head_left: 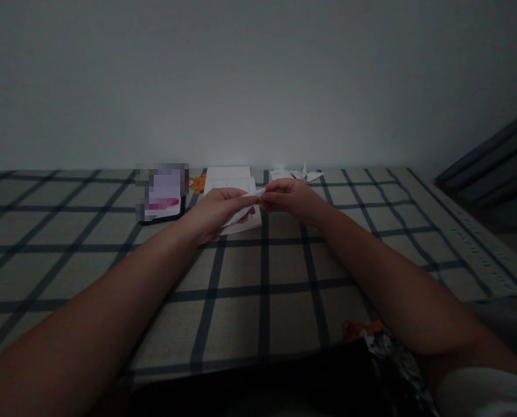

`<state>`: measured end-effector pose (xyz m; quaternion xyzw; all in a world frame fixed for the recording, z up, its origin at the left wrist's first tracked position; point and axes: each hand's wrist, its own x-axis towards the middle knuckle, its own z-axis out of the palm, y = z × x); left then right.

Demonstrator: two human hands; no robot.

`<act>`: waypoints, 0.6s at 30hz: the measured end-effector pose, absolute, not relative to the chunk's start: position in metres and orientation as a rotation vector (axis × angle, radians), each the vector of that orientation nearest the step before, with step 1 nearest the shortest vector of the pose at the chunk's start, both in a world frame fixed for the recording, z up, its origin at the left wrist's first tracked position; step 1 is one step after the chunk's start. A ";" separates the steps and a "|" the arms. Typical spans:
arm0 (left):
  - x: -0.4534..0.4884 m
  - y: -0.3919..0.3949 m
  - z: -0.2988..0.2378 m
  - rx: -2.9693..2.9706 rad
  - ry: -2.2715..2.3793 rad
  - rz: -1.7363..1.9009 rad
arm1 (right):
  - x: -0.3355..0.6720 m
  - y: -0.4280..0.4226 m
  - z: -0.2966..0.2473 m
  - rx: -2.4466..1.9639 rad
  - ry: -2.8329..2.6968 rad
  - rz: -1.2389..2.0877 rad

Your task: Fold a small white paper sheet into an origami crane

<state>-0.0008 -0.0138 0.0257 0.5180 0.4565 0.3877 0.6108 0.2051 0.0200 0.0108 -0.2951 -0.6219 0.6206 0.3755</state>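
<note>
A small folded piece of white paper [244, 215] is held between my two hands. My left hand [224, 207] grips its near-left part, the thumb laid along the top. At the paper's upper right tip, the thumb and fingertips of my right hand [287, 197] are pinched together. Under and behind my left hand lie white sheets of paper [229, 174] on the checked cloth. Just beyond my right hand sits a folded white paper figure with pointed ends [304, 174]. Part of the held paper is hidden by my left fingers.
A dark-edged phone or tablet [163, 194], its screen blurred, lies at the left. Beside it is an orange item [197, 183]. The checked cloth [284, 260] runs back to a plain wall [258, 81]. Dark folded fabric [497, 168] hangs at the right.
</note>
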 end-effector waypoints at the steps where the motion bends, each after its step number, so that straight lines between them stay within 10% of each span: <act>1: -0.001 -0.014 0.026 1.199 1.044 0.891 | 0.205 0.020 0.011 -0.765 -1.594 1.582; 18: 0.000 -0.017 0.025 1.311 1.198 0.860 | 0.209 0.021 0.012 -0.937 -1.740 1.440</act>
